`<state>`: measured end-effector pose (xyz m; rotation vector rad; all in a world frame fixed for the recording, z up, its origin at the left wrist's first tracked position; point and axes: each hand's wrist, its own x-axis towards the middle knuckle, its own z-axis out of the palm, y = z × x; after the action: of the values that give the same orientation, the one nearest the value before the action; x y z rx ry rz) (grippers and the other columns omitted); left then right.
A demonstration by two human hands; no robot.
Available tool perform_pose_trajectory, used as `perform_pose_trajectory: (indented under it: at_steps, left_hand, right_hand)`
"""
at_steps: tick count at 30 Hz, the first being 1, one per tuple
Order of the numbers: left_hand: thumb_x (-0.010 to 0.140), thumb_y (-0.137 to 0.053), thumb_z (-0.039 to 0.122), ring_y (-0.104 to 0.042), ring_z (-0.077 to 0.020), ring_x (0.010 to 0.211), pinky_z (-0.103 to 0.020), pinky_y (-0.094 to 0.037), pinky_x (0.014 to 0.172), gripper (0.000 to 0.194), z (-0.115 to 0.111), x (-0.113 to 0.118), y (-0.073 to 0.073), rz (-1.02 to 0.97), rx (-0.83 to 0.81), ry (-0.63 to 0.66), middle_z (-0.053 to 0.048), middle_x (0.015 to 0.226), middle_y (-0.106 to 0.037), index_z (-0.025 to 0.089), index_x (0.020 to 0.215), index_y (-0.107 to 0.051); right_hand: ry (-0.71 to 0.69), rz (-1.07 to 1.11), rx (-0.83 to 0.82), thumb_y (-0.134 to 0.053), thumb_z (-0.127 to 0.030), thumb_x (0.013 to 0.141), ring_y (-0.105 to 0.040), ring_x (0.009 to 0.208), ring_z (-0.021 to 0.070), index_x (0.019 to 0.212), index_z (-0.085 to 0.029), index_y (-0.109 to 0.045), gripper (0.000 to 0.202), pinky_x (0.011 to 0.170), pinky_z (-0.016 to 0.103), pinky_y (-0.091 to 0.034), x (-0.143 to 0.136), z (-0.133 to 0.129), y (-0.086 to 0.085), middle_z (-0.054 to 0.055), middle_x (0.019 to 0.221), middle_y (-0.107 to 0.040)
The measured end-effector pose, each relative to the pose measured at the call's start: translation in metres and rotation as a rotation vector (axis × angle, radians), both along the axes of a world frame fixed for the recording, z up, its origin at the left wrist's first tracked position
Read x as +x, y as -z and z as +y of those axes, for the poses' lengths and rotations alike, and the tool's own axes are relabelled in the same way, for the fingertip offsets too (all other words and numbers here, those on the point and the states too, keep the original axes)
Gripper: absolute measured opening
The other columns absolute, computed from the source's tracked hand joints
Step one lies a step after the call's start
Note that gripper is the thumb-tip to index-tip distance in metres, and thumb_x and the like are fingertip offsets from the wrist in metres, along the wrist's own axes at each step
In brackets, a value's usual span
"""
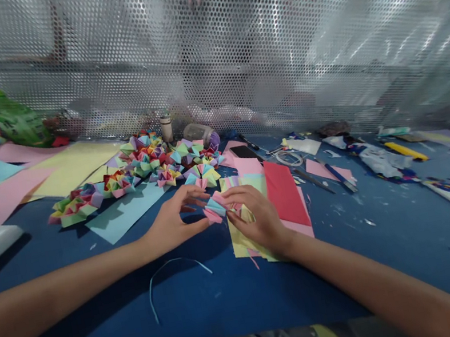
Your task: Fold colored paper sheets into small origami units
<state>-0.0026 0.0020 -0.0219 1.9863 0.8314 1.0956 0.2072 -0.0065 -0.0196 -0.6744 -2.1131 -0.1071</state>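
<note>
My right hand (pixel 259 216) has its fingers and thumb closed on a small folded-paper piece (pixel 216 208) in pink and light blue. Facing it from the left, my left hand (pixel 176 216) is open, its fingers curved and spread from the thumb. The left thumb tip is close to the paper's lower edge; whether it touches I cannot tell. Under the right hand lies a stack of coloured paper (pixel 242 241), with a red sheet (pixel 285 193) on its right side. Part of the folded piece is hidden by the right fingers.
Folded multicoloured paper ornaments (pixel 149 161) cluster behind my hands beside a light blue sheet (pixel 128 211). A thin blue strip (pixel 171 261) curves on the blue table (pixel 114 310). To the right are a cutter knife (pixel 339 176) and a yellow stick (pixel 405 151). A perforated metal panel (pixel 204 50) bounds the back.
</note>
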Motion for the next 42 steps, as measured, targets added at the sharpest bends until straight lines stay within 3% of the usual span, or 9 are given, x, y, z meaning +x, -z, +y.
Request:
perform_pose_trajectory:
  at_steps: [6, 13, 16, 20, 27, 34, 42]
  left_hand:
    - [0.077, -0.06, 0.019, -0.059, -0.0192, 0.102, -0.034, -0.048, 0.088, 0.038, 0.007, 0.0, 0.004, -0.03, -0.065, 0.053, -0.006, 0.112, -0.06, 0.022, 0.114, -0.05]
    - [0.073, -0.068, 0.027, -0.064, -0.0176, 0.09, -0.025, -0.05, 0.076, 0.039, 0.012, 0.001, -0.001, -0.323, -0.361, -0.043, -0.001, 0.092, -0.063, 0.021, 0.109, -0.053]
    - [0.072, -0.07, 0.027, -0.065, -0.0182, 0.089, -0.026, -0.051, 0.077, 0.042, 0.011, 0.001, -0.001, -0.382, -0.431, 0.004, 0.0, 0.088, -0.066, 0.023, 0.11, -0.052]
    - [0.072, -0.071, 0.031, -0.066, -0.0199, 0.089, -0.029, -0.051, 0.08, 0.04, 0.013, 0.003, 0.001, -0.42, -0.453, -0.031, -0.001, 0.089, -0.068, 0.022, 0.107, -0.054]
    - [0.071, -0.07, 0.037, -0.06, -0.0205, 0.096, -0.032, -0.051, 0.082, 0.041, 0.019, 0.003, 0.006, -0.416, -0.457, -0.152, -0.004, 0.101, -0.066, 0.018, 0.106, -0.061]
    - [0.07, -0.07, 0.036, -0.059, -0.0163, 0.089, -0.029, -0.054, 0.075, 0.038, 0.021, 0.001, 0.006, -0.434, -0.393, -0.197, -0.003, 0.102, -0.061, 0.019, 0.102, -0.058]
    - [0.071, -0.071, 0.031, -0.054, -0.0113, 0.078, -0.02, -0.048, 0.065, 0.03, 0.01, 0.003, 0.003, -0.178, -0.204, -0.051, 0.002, 0.082, -0.052, 0.018, 0.089, -0.051]
  right_hand:
    - [-0.088, -0.054, -0.1, -0.052, -0.01, 0.082, -0.054, 0.11, 0.0199, 0.115, -0.025, -0.046, 0.037, 0.092, 0.039, -0.047, -0.003, -0.007, -0.002, 0.008, 0.113, -0.06]
    - [0.107, 0.18, -0.319, -0.066, -0.024, 0.075, -0.046, 0.122, 0.0253, 0.128, -0.025, -0.037, 0.061, 0.101, 0.047, -0.04, -0.001, 0.003, 0.002, 0.011, 0.13, -0.048]
    - [0.067, 0.294, -0.45, -0.071, -0.03, 0.072, -0.052, 0.116, 0.0237, 0.125, -0.026, -0.039, 0.062, 0.097, 0.044, -0.045, -0.001, 0.009, 0.006, 0.009, 0.123, -0.054]
    - [0.07, 0.434, -0.542, -0.07, -0.032, 0.072, -0.062, 0.092, 0.0179, 0.108, -0.025, -0.051, 0.041, 0.088, 0.038, -0.051, -0.001, 0.01, 0.006, 0.004, 0.101, -0.062]
    - [0.113, 0.568, -0.523, -0.068, -0.032, 0.074, -0.062, 0.078, 0.0144, 0.094, -0.022, -0.054, 0.026, 0.079, 0.033, -0.053, -0.001, 0.012, 0.001, 0.001, 0.088, -0.061]
    - [0.126, 0.634, -0.439, -0.068, -0.028, 0.074, -0.06, 0.078, 0.0135, 0.097, -0.022, -0.049, 0.03, 0.077, 0.032, -0.053, 0.0, 0.01, 0.0, 0.002, 0.092, -0.057]
    - [0.074, 0.342, -0.385, -0.071, -0.025, 0.07, -0.058, 0.088, 0.017, 0.103, -0.023, -0.05, 0.04, 0.08, 0.033, -0.051, -0.002, 0.008, 0.004, 0.004, 0.097, -0.056]
